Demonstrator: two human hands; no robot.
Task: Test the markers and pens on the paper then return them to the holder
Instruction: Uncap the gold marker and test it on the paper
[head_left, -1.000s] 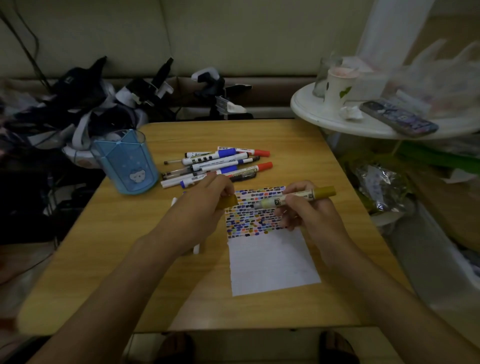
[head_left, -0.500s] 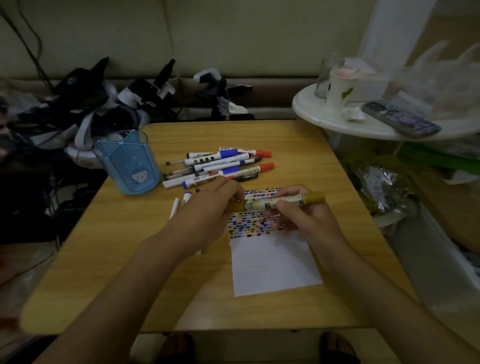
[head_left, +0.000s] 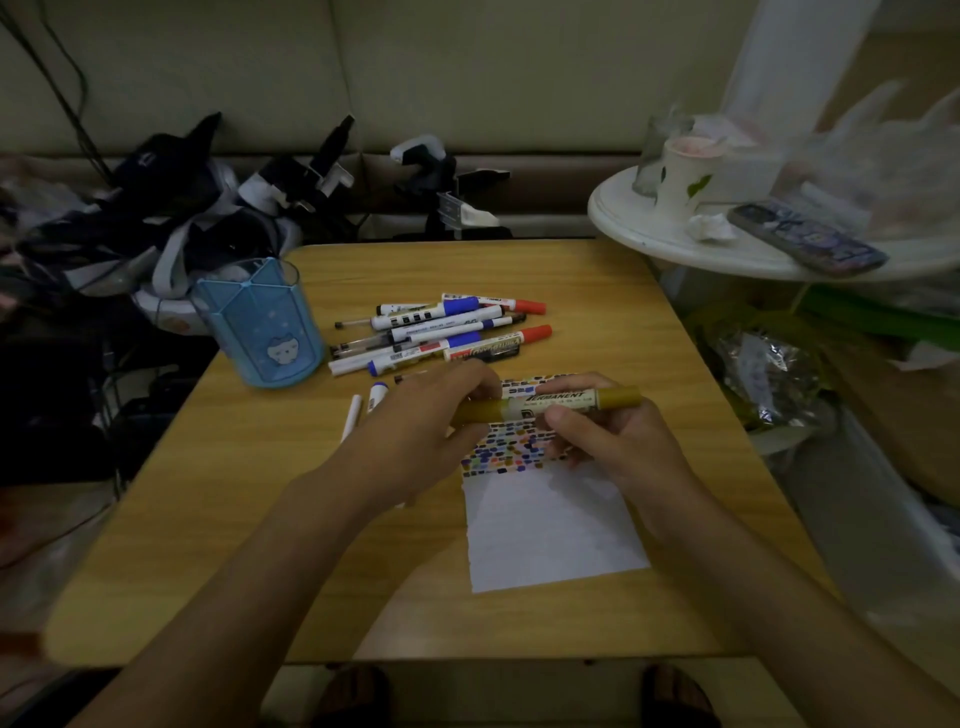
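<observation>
- Since a second ago, the left hand (head_left: 415, 431) has carried the gold cap onto the left end of the gold marker (head_left: 550, 406); then the cap was held apart from the bare tip, and now cap and barrel form one line.
- Left hand: fingers and thumb curled round the capped end of the marker, gripping it.
- Right hand (head_left: 618, 441): thumb and fingers pinching the marker's white labelled barrel near its right end; the word "PERMANENT" is legible on the label.
- Marker position: held roughly level, in the air above the upper part of the paper (head_left: 556, 530), not touching it.
- Paper: lies flat on the wooden table (head_left: 260, 519), right of centre. Its upper part is covered in rows of small coloured test marks; its lower part is blank white.
- Remaining pens and markers (head_left: 441, 332): a loose pile lying on the table beyond the hands, with red and blue caps visible among them. Two more pens (head_left: 363, 410) lie just left of the left hand, partly hidden by it.
- Holder (head_left: 260, 327): a pale blue translucent cup standing upright at the table's left edge, just left of the pile. No pens show above its rim.
- Adjacent: a round white side table (head_left: 675, 244) to the right carries a paper cup (head_left: 685, 176) and a phone (head_left: 805, 244).
</observation>
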